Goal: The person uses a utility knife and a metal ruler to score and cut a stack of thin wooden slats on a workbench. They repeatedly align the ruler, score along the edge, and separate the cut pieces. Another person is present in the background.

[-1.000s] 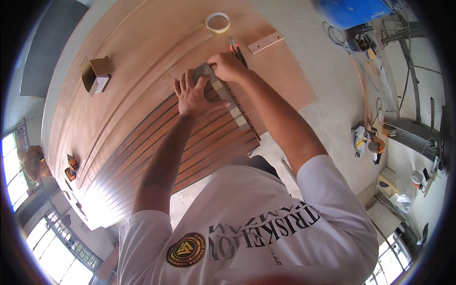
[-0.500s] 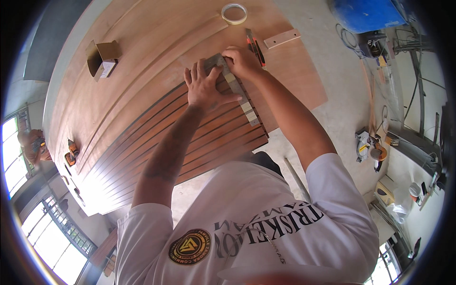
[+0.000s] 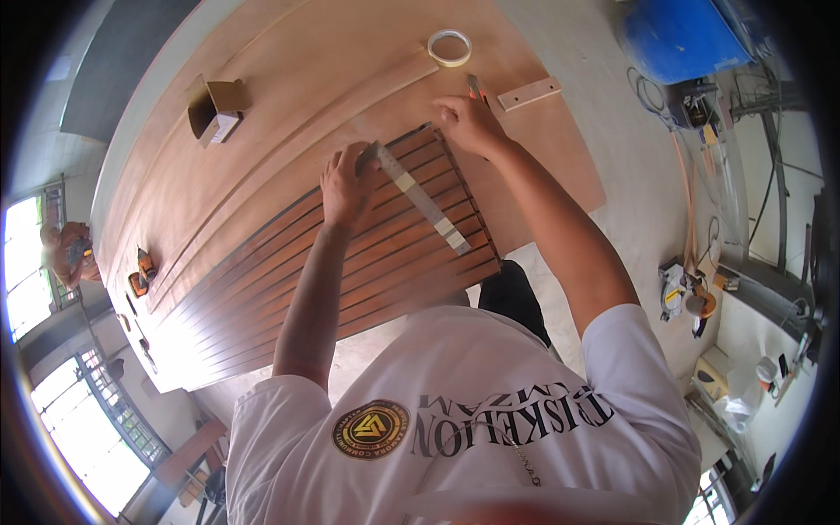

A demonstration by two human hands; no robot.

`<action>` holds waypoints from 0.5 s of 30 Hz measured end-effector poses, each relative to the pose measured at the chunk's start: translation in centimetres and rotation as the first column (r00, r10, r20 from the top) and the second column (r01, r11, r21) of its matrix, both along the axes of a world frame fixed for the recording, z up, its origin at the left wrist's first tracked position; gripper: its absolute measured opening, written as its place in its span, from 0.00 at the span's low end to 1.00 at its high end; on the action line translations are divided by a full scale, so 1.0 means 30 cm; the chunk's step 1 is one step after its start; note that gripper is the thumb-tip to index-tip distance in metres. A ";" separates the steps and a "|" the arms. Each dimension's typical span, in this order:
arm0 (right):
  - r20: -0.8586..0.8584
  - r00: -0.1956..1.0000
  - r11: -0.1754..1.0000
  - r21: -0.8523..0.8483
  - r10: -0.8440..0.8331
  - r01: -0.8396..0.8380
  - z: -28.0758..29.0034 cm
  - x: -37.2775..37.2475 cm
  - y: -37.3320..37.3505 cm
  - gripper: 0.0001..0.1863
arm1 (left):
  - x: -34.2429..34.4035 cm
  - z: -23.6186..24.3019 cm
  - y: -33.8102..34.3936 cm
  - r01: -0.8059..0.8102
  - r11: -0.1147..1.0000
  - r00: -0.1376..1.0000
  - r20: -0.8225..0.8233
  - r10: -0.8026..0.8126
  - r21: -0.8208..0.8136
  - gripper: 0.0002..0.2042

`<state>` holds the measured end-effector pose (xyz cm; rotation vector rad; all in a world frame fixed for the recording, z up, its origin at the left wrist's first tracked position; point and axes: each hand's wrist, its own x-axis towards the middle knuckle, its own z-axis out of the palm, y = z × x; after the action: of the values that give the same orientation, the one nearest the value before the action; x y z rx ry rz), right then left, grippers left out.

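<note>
A panel of reddish-brown wooden slats (image 3: 297,249) with dark gaps between them lies at table height in front of me. My left hand (image 3: 344,184) is closed round the end of a metal square (image 3: 424,207), whose grey blade has pale patches and slants across the slats toward the panel's right end. Just beyond the panel's far right corner is my right hand (image 3: 472,129), its fingers bent together. Whatever they may pinch is hidden. A red and black utility knife (image 3: 475,86) lies partly covered by this hand.
Farther back on the plywood sheet (image 3: 350,52) are a roll of tape (image 3: 449,48), a short wooden strip (image 3: 529,94) and an open cardboard box (image 3: 214,112). An orange and black cordless drill (image 3: 144,264) lies at the left. Another person (image 3: 70,254) is at the far left.
My left hand has drawn the square away from the panel's right end, leftward and tilted. My right hand has come off the square and moved slightly right, over the knife.
</note>
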<state>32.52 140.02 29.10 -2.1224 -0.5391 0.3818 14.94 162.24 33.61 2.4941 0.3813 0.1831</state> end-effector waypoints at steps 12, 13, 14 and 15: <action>0.146 0.975 0.982 0.112 -0.169 0.154 -0.029 -0.054 -0.278 0.15 | -0.693 0.058 0.092 -0.622 0.480 0.647 -0.061 0.760 -0.618 0.12; 0.145 0.980 0.985 0.123 -0.135 0.118 -0.033 -0.064 -0.301 0.14 | -0.772 0.063 0.069 -0.597 0.392 0.579 -0.038 0.814 -0.700 0.11; 0.116 0.987 0.990 0.107 -0.107 0.095 -0.032 -0.093 -0.337 0.13 | -0.880 0.081 0.013 -0.602 0.265 0.482 -0.077 0.873 -0.754 0.10; 0.053 0.993 0.994 0.037 -0.102 0.100 -0.029 -0.099 -0.354 0.13 | -0.949 0.076 -0.027 -0.612 0.142 0.337 -0.094 0.937 -0.778 0.12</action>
<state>29.54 129.41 28.22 -2.1229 -0.4638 0.2560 -13.51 161.44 35.90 1.1174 1.3344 0.8411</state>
